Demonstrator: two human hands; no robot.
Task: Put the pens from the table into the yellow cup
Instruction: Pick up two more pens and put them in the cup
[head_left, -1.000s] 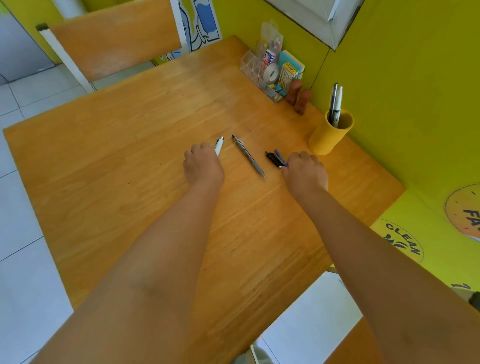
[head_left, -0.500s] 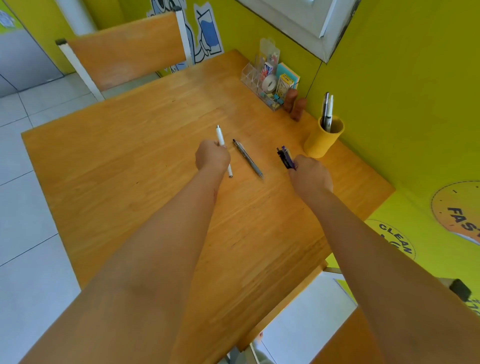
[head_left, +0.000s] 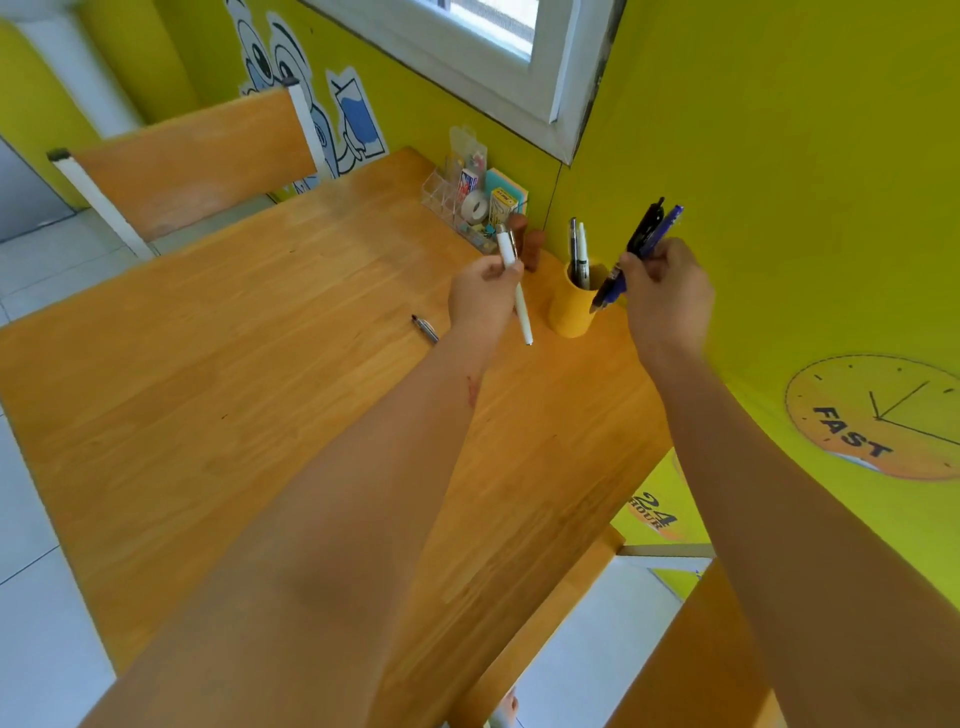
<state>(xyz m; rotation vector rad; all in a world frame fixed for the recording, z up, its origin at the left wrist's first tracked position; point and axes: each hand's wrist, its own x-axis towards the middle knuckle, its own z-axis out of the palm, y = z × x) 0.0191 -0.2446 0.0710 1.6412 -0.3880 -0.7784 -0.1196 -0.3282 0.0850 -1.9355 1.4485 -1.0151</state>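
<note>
Right hand (head_left: 667, 293) pinches two dark pens (head_left: 641, 249) together, long axes tilted, lower tips just beside the rim of the yellow cup (head_left: 571, 309) on its right. Cup sits near the table's (head_left: 208, 389) far right corner by the wall, two pens already in it. Left hand (head_left: 483, 301) grips a white pen (head_left: 514, 286), near-upright, tip down, just left of the cup. Right is nearer the opening; likely drops first. Silver pen (head_left: 425, 329) lies on the table, partly behind the left wrist.
</note>
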